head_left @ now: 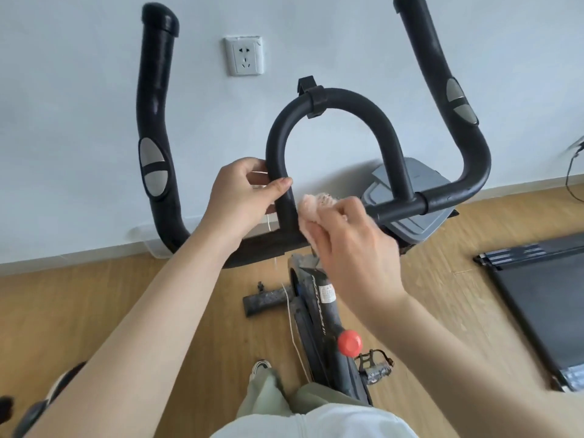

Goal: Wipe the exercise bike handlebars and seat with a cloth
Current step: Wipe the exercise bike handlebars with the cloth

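1. cloth [311, 207] is a pale pink bunch in the right hand [354, 248], pressed against the inner side of the left leg of the loop bar [328, 104], just above where that leg meets the crossbar.
2. left hand [240, 197] is on the other side of the same leg, so the two hands sit either side of it w/ the cloth between bar and right fingers.
3. handlebars [156, 128] spread wide: left horn up at far left, right horn up at top right, both w/ grey sensor pads. seat isn't in view.
4. containers: a clear plastic tub [148, 240] sits on the floor by the wall, behind the left horn; can't tell what's in it.
5. left hand: wrapped round the loop bar's leg, thumb across the front, fingers behind — a firm grasp.
6. right hand: fingers curled tight round the cloth, knuckles up, clenched on it.
7. below: bike frame [325, 314], red knob [349, 342], a pedal [376, 366], wood floor [158, 311], wall socket [244, 55], dark treadmill [537, 298] at right.
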